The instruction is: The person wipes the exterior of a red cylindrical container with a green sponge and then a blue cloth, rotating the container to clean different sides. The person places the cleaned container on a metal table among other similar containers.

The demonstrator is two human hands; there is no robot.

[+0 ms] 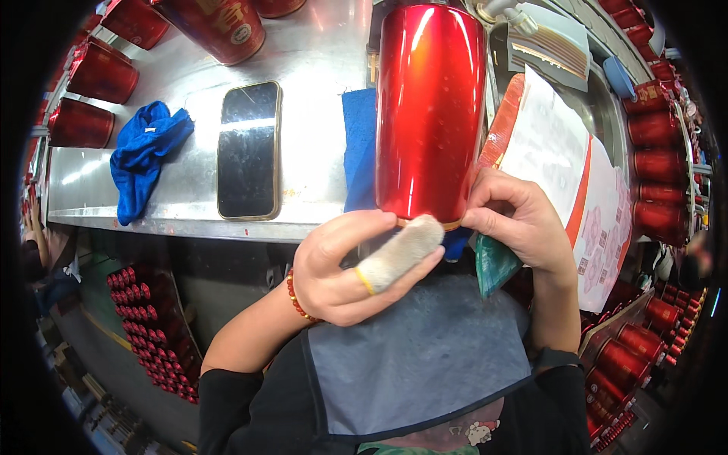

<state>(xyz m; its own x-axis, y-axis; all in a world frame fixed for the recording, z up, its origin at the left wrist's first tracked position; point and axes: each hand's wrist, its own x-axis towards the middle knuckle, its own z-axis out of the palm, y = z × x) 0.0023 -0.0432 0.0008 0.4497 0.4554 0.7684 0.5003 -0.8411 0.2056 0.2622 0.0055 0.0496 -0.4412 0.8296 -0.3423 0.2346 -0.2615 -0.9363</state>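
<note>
A glossy red cylinder [429, 114], like a canister, lies lengthwise before me with its near end at the table's edge. My left hand [345, 265] reaches to that near rim with thumb and fingers curled against it. One of its fingers wears a whitish cloth sleeve [402, 256] with a yellow band. At the right side of the same rim, my right hand [523, 216] is closed, thumb and forefinger pinched together. From under its curled fingers sticks a green flat, pointed piece [494, 267]. What the pinch itself holds is too small to make out.
Left of the cylinder, a phone [249, 152] and a crumpled blue cloth [148, 155] lie on the metal table [311, 114]. Another blue cloth [359, 144] is beside the cylinder. Printed sheets [553, 152] cover the right side. Red canisters [102, 70] stand around the edges.
</note>
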